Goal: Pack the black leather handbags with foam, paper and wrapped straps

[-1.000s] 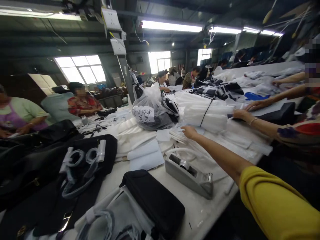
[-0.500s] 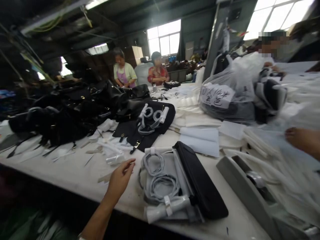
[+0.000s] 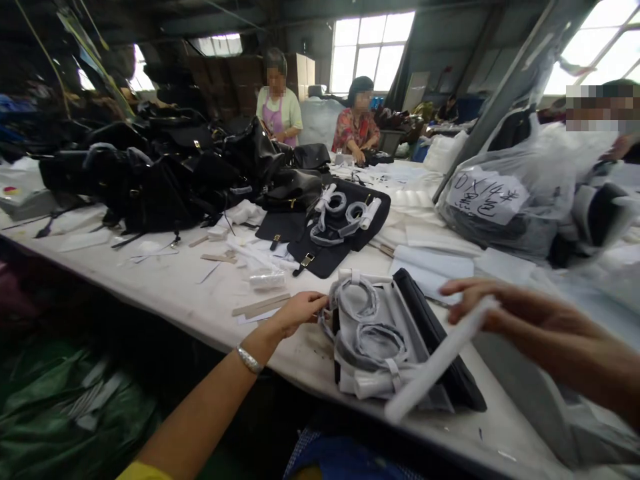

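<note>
A black bag (image 3: 435, 333) lies on the table in front of me, its grey-wrapped straps (image 3: 357, 300) coiled in rings on top. At its left edge, my left hand (image 3: 303, 313) has fingers and thumb closed on a wrapped strap loop; the fingertips are partly hidden. My right hand (image 3: 480, 303), blurred by motion, grips a long white strip (image 3: 440, 363), which looks like foam or rolled packing. The strip slants down over the right side of the bag. A white wrapped roll (image 3: 373, 385) lies on the bag's near end.
Another black bag (image 3: 370, 200) with wrapped straps lies beyond, beside a heap of black bags (image 3: 165, 180). Paper sheets (image 3: 430, 267), cardboard strips (image 3: 260, 305) and a clear plastic sack (image 3: 500, 193) lie about. A grey bin-like thing (image 3: 525, 387) is at right. Co-workers (image 3: 280, 110) sit or stand beyond.
My left hand has moved to the bag's edge and closed at its strap. My right hand has come in from the right with the white strip. The view has shifted.
</note>
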Available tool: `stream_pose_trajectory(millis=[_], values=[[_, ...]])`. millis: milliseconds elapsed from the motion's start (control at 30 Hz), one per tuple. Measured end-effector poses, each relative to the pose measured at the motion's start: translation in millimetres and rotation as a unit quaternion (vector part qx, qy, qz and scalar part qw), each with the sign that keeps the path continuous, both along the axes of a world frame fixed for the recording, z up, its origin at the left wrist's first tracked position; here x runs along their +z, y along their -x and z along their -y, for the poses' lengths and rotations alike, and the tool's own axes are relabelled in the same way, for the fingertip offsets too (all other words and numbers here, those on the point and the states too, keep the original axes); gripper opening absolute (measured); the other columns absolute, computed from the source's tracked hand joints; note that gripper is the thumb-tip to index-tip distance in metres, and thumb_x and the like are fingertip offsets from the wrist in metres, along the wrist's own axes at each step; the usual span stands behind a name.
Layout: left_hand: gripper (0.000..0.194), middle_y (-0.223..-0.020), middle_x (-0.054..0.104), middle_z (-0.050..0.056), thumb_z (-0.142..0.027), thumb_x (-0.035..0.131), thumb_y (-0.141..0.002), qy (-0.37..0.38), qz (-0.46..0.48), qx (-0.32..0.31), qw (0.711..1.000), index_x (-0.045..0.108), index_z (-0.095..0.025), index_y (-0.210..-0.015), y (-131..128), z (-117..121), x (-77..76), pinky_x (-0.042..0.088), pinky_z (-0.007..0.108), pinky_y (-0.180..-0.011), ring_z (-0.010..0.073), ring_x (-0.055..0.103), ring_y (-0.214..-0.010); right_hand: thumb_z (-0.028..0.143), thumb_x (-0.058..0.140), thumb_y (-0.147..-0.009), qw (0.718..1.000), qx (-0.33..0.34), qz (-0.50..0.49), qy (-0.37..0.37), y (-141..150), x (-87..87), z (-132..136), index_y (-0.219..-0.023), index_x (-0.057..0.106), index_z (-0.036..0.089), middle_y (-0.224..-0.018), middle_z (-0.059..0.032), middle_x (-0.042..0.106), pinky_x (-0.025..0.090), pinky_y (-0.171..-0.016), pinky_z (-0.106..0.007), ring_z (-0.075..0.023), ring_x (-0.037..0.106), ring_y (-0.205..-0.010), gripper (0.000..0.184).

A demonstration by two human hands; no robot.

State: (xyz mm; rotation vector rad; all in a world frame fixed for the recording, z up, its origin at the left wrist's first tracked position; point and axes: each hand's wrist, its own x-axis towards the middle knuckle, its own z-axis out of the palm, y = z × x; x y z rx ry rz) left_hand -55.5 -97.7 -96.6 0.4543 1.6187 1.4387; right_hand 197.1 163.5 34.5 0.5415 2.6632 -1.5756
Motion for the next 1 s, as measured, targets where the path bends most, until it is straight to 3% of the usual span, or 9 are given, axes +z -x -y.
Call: stream_pose_trajectory(millis=[100,167,267,367,567,733,833,933,1000], values=[[0.038,-0.078,0.067,0.005,-0.048,0.077,-0.069,-0.048,0.071,0.000,0.996,0.070,-0.013,-0.082,3.4,-2.5,-8.6,0.045,0.026,-0.066,0.0134,0.059,-0.069,0.055,0.052,-0.094,0.968,0.132,0.054,0.205,55.1,-8.4,92.6,-0.120,0.068,0.025,-0.128,-0.0110,0.065,0.050,-0.100,-0.046,-0.0297,0.063,-0.113,0.042],[0.034,-0.069,0.063,0.002,-0.045,0.079,-0.066,-0.076,0.100,0.009,0.992,0.067,-0.013,-0.074,4.2,-6.0,-14.5,0.042,0.024,-0.060,0.0118,0.055,-0.062,0.056,0.052,-0.094,0.955,0.165,0.067,0.238,92.3,-25.2,128.4,-0.120,0.068,0.024,-0.126,-0.0097,0.065,0.044,-0.107,-0.045,-0.0275,0.060,-0.118,0.045],[0.033,-0.063,0.058,0.000,-0.044,0.079,-0.065,-0.104,0.130,0.028,0.986,0.065,-0.014,-0.069,2.3,-11.7,-22.0,0.037,0.024,-0.054,0.0111,0.050,-0.057,0.056,0.061,-0.088,0.964,0.140,0.075,0.213,131.6,-49.6,136.5,-0.113,0.071,0.019,-0.116,-0.0095,0.068,0.040,-0.111,-0.046,-0.0269,0.060,-0.118,0.046],[0.035,-0.068,0.062,0.002,-0.045,0.079,-0.066,-0.129,0.153,0.049,0.979,0.068,-0.012,-0.073,-0.8,-15.0,-29.3,0.037,0.023,-0.054,0.0109,0.052,-0.059,0.056,0.066,-0.083,0.969,0.082,0.092,0.214,149.3,-63.0,113.4,-0.103,0.070,0.016,-0.109,-0.0094,0.070,0.043,-0.108,-0.045,-0.0251,0.063,-0.111,0.045],[0.043,-0.086,0.070,0.009,-0.049,0.079,-0.067,-0.146,0.177,0.072,0.971,0.071,-0.010,-0.085,-2.3,-9.3,-40.4,0.037,0.021,-0.054,0.0094,0.052,-0.060,0.056,0.072,-0.077,0.987,0.020,0.149,0.053,151.1,-78.5,79.3,-0.079,0.061,0.021,-0.072,-0.0012,0.068,0.056,-0.068,-0.032,-0.0184,0.067,-0.071,0.037],[0.047,-0.095,0.070,0.011,-0.051,0.076,-0.072,-0.162,0.153,0.036,0.974,0.071,-0.012,-0.098,-2.8,-2.5,-35.6,0.044,0.024,-0.066,0.0142,0.059,-0.074,0.057,0.061,-0.085,0.986,0.042,0.151,0.061,151.7,-82.4,92.6,-0.081,0.059,0.019,-0.072,-0.0007,0.065,0.051,-0.058,-0.027,-0.0135,0.061,-0.060,0.038],[0.041,-0.094,0.070,0.008,-0.044,0.072,-0.076,-0.162,0.095,0.014,0.982,0.070,-0.013,-0.103,-2.9,-2.4,-32.5,0.044,0.025,-0.073,0.0166,0.061,-0.082,0.050,0.052,-0.093,0.981,0.139,0.095,-0.094,156.4,-79.2,104.0,-0.093,0.063,0.019,-0.078,-0.0034,0.067,0.052,-0.067,-0.032,-0.0182,0.065,-0.070,0.032],[0.029,-0.081,0.069,0.004,-0.039,0.066,-0.080,-0.140,0.011,0.002,0.990,0.072,-0.014,-0.091,1.6,-4.6,-34.0,0.041,0.026,-0.070,0.0169,0.058,-0.077,0.037,0.046,-0.098,0.921,0.249,0.021,-0.298,163.2,-75.7,110.0,-0.108,0.062,0.019,-0.117,-0.0108,0.067,0.050,-0.090,-0.039,-0.0247,0.066,-0.102,0.026],[0.021,-0.070,0.065,0.001,-0.035,0.066,-0.080,-0.115,-0.041,-0.008,0.993,0.072,-0.014,-0.078,7.9,-6.3,-36.9,0.036,0.026,-0.065,0.0169,0.055,-0.070,0.032,0.043,-0.100,0.884,0.288,0.031,-0.367,167.1,-73.3,109.2,-0.115,0.060,0.018,-0.129,-0.0130,0.061,0.048,-0.094,-0.039,-0.0260,0.064,-0.111,0.027]])
